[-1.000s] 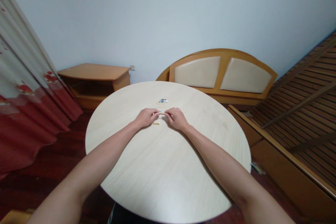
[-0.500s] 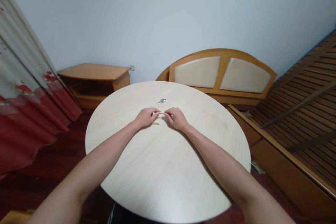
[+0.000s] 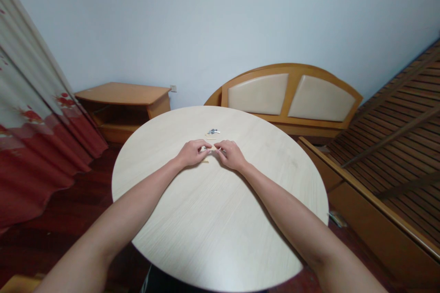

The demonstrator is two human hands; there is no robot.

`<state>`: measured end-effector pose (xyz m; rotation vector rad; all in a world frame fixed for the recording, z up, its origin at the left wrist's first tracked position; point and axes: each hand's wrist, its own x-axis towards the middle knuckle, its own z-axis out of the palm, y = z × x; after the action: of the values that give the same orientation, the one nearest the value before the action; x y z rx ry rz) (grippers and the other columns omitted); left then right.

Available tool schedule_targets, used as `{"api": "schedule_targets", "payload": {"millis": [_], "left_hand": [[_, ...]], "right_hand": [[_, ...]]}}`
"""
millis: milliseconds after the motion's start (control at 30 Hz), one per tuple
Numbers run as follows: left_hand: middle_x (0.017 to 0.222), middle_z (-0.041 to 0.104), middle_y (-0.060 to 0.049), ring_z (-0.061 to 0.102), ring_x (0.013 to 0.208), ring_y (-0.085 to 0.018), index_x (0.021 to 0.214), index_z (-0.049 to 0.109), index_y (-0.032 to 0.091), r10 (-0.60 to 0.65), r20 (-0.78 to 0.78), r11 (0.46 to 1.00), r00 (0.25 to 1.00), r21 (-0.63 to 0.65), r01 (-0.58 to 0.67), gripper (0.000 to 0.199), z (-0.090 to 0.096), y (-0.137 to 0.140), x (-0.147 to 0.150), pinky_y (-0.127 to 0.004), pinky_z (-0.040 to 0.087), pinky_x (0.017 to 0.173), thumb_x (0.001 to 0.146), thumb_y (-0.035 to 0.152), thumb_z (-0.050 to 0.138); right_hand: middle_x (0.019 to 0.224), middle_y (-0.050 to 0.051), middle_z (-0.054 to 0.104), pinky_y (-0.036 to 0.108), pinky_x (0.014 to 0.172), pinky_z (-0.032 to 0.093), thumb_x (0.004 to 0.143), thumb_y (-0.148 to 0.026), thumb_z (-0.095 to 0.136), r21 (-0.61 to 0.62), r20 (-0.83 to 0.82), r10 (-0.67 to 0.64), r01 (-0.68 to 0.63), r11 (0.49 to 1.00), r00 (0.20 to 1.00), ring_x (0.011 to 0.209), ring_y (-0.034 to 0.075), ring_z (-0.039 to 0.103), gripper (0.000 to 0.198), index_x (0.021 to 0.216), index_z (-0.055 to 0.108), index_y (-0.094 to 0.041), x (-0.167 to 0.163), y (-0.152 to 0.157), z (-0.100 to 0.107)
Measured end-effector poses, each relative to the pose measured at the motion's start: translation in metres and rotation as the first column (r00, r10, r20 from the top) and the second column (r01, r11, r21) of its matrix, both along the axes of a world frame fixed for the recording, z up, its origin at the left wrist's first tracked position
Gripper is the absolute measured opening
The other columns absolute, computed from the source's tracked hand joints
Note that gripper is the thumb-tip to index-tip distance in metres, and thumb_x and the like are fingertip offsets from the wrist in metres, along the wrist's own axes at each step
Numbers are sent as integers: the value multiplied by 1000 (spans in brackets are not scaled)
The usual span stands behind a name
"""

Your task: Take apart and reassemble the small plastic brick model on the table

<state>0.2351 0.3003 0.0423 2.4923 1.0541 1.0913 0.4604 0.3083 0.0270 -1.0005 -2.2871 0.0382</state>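
Over the far half of the round table (image 3: 206,219), my left hand (image 3: 193,153) and my right hand (image 3: 231,154) meet fingertip to fingertip. Both are closed in a pinch on a small pale wooden piece (image 3: 213,148), mostly covered by the fingers. Its exact kind is too small to make out. Just beyond the hands lies a thin wooden strip (image 3: 211,138). Farther back is a little heap of grey and silvery parts (image 3: 213,132). Another short wooden piece (image 3: 205,161) rests close below my left fingers, partly hidden by the hand.
Behind the table stand a wooden cabinet (image 3: 123,94) at left and a padded headboard (image 3: 292,96) at right. A slatted wooden frame (image 3: 398,146) leans along the right side. A red and white curtain (image 3: 37,137) hangs at far left.
My left fingertips have shifted slightly to the right, nearer the right hand, and cover more of the short piece below. The held piece has turned a little. Other things stay put.
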Motion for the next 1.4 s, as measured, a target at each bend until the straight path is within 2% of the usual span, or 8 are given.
{"api": "schedule_targets", "payload": {"millis": [667,933,1133,1267,1400], "left_hand": [[104,77,-7,67,80,-17,109,76,17,18,-22,1000,1000,-21,-18,24,1,-2,1,-29,52,79,89,23,65],[107,78,-8,70,87,-19,110,77,18,84,-15,995,996,-49,-85,28,-1,2,2,-30,52,83,98,31,55],[109,78,-7,71,93,-20,109,77,19,80,-31,995,996,-60,-82,30,-2,3,2,-30,52,87,99,33,52],[105,79,-6,71,92,-20,105,78,20,76,-42,994,996,-81,-79,32,-1,3,0,-29,52,84,99,34,50],[96,79,-6,69,83,-19,100,79,19,54,-129,988,990,-135,-72,30,0,5,-5,-28,50,77,96,33,53]], "right_hand": [[98,9,73,34,83,39,96,-27,58,6,-10,-7,7,1000,1000,92,23,63,21,109,69,-15,0,1,0],[94,10,72,33,81,37,105,-30,42,13,70,-60,60,998,996,89,22,60,32,97,69,-17,-2,1,2],[92,10,71,32,81,36,105,-28,42,12,74,-65,64,998,995,87,22,59,30,95,68,-16,-2,0,3],[91,9,73,33,81,37,103,-26,46,4,82,-45,45,999,996,87,21,60,27,95,71,-16,-1,0,4],[90,9,73,33,81,37,99,-26,54,4,103,7,-7,1000,995,86,21,62,22,96,73,-17,-1,-2,5]]}}
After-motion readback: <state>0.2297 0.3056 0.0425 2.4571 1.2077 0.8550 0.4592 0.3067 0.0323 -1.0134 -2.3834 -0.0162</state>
